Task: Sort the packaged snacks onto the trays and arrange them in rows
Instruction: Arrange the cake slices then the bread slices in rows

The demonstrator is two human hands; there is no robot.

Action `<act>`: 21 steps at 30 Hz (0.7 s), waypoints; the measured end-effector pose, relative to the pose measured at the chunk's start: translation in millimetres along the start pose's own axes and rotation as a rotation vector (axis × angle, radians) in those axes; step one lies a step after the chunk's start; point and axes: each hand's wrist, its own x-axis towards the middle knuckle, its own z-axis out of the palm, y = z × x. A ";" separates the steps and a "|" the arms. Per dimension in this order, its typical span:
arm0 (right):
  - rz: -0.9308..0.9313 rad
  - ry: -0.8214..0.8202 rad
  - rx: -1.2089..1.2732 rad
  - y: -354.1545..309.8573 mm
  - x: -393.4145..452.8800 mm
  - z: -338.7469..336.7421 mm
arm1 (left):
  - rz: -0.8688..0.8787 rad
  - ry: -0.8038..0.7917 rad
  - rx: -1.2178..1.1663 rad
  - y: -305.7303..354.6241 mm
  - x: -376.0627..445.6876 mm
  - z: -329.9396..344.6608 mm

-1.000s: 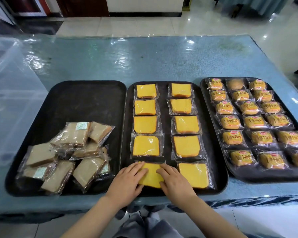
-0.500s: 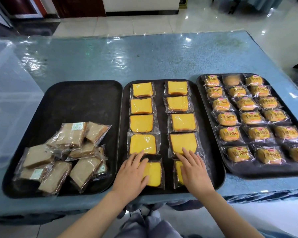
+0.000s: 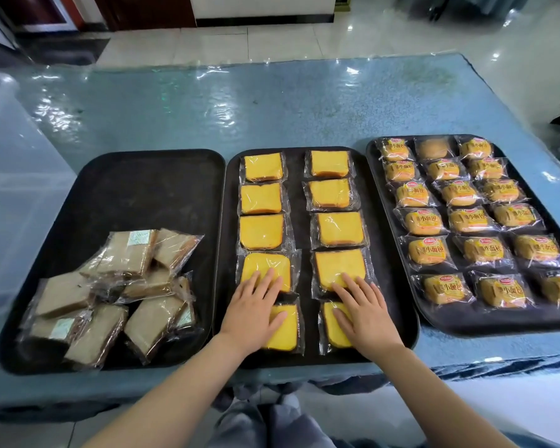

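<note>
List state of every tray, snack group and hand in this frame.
left tray: brown packs heaped, unsorted
middle tray: yellow cake packs in two rows of five
right tray: small bread packs in three rows
left hand: flat on nearest left-row packs
right hand: flat on nearest right-row packs

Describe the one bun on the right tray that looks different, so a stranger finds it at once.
Three black trays sit side by side; take the right tray, filled with wrapped buns. In its farthest row, the middle bun shows plain brown with no printed label, unlike its neighbours.
</note>
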 end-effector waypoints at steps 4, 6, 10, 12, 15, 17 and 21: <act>0.042 0.026 0.010 -10.9 1.1 -12.3 | -0.006 -0.006 -0.063 2.3 -2.2 -4.0; 0.059 0.039 0.084 -21.8 3.9 -18.9 | -0.003 0.030 -0.101 -2.7 -5.8 -6.5; 0.020 0.046 0.199 -57.5 15.5 -29.8 | -0.003 0.129 -0.178 -25.8 -17.1 -19.8; -0.013 0.039 0.246 -82.1 26.2 -35.1 | -0.005 0.190 -0.217 -46.5 -24.2 -28.0; -0.066 0.038 0.289 -126.7 44.2 -41.9 | -0.014 0.248 -0.264 -88.8 -35.4 -41.7; -0.068 0.043 0.326 -160.2 55.6 -46.4 | -0.016 0.246 -0.298 -120.8 -43.3 -51.7; -0.092 0.055 0.398 -231.7 77.1 -49.8 | -0.027 0.297 -0.328 -190.8 -63.2 -66.4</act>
